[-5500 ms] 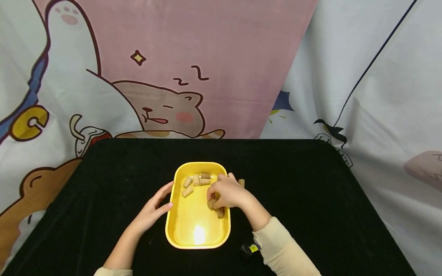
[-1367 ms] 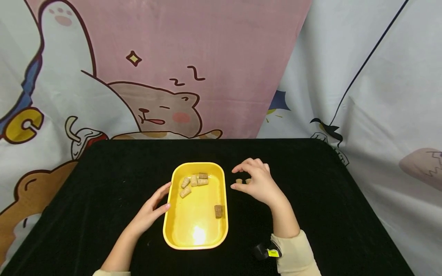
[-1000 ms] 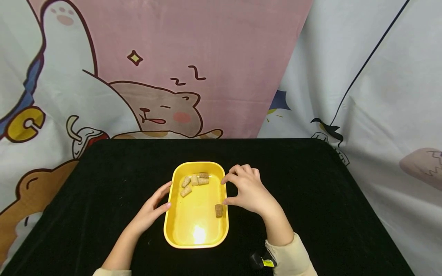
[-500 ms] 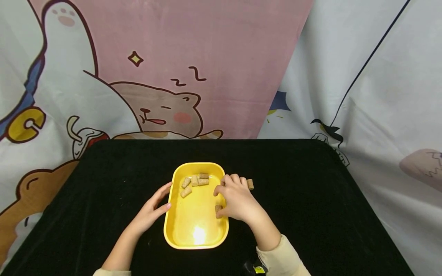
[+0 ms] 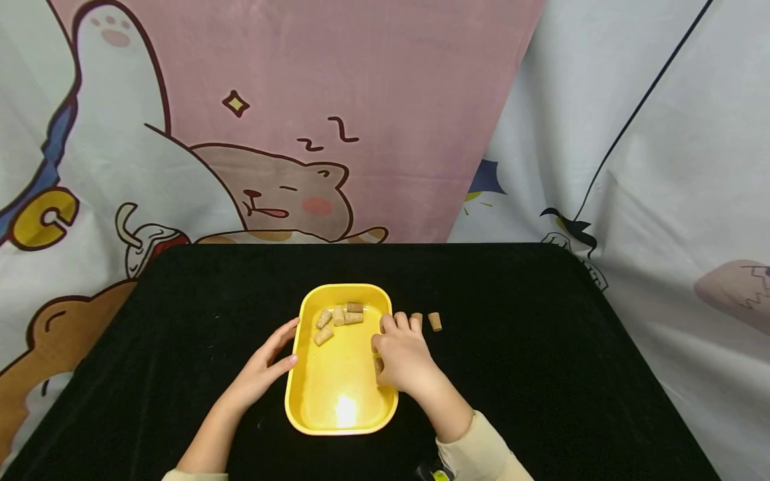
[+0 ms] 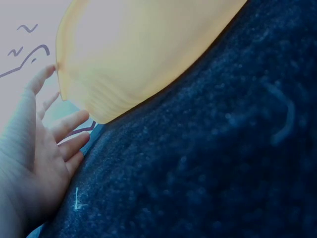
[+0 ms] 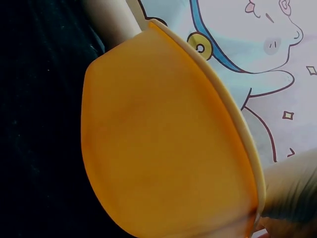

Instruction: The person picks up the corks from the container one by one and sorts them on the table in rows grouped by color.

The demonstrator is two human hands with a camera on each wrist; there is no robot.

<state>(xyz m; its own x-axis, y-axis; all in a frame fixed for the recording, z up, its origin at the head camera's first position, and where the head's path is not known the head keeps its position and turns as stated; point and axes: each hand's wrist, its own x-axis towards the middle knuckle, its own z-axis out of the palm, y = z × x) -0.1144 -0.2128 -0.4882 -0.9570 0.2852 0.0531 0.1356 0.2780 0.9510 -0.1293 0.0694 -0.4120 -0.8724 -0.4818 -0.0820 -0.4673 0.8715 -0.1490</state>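
The yellow tray (image 5: 337, 374) lies on the black cloth in front of me. My left hand (image 5: 265, 367) rests its extended fingertips against the tray's left side; in the left wrist view this hand (image 6: 47, 163) has its fingers spread at the tray wall (image 6: 129, 74). Reaching over the right rim, my right hand (image 5: 406, 357) pinches a brown cork (image 5: 378, 366) between thumb and index finger, low inside the tray. The right hand covers most of that cork. In the right wrist view, the tray's outer wall (image 7: 168, 139) hides the fingertips.
Several corks (image 5: 339, 316) lie grouped at the tray's far end. Two more corks sit on the cloth right of the tray, a nearer one (image 5: 416, 319) partly behind my fingers and another (image 5: 435, 322) beside it. A printed curtain (image 5: 421, 120) hangs behind the table.
Earlier my right hand gripped a cork in the tray, then hovered over two corks on the cloth. It has since moved left into the tray and closed on the brown cork. My left hand stays put.
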